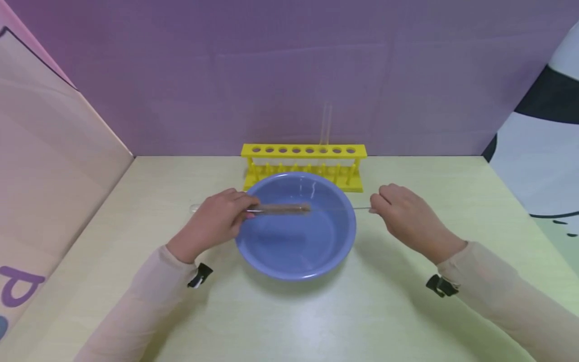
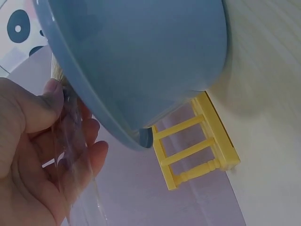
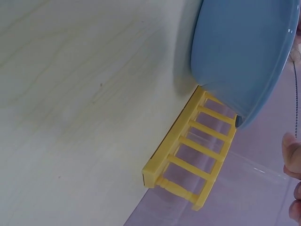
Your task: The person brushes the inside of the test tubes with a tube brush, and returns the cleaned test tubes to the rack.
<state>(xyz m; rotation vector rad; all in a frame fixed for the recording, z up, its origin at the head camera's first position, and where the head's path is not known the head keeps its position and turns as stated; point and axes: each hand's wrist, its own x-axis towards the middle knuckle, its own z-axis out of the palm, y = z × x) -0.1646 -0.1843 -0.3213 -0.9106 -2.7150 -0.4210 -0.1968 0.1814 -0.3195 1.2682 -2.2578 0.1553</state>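
Above the basin, my left hand [image 1: 219, 216] grips a clear glass test tube [image 2: 87, 207], lying roughly level with its rounded end out to the left. A test tube brush [image 1: 286, 209] with brownish bristles runs along the same line, right of the left hand's fingers. How much of the bristle part lies inside the glass, I cannot tell. On the right, my right hand [image 1: 404, 216] pinches the brush's thin twisted-wire handle [image 3: 296, 99] in curled fingers. The blue plastic basin [image 1: 296, 274] stands on the table below the brush, between both hands.
Directly behind the basin is a yellow test tube rack [image 1: 303, 150], with another clear test tube [image 1: 325, 123] upright in one hole. A purple backdrop [image 1: 289, 75] rises at the table's back edge. Printed panels flank the pale wooden table [image 1: 289, 322].
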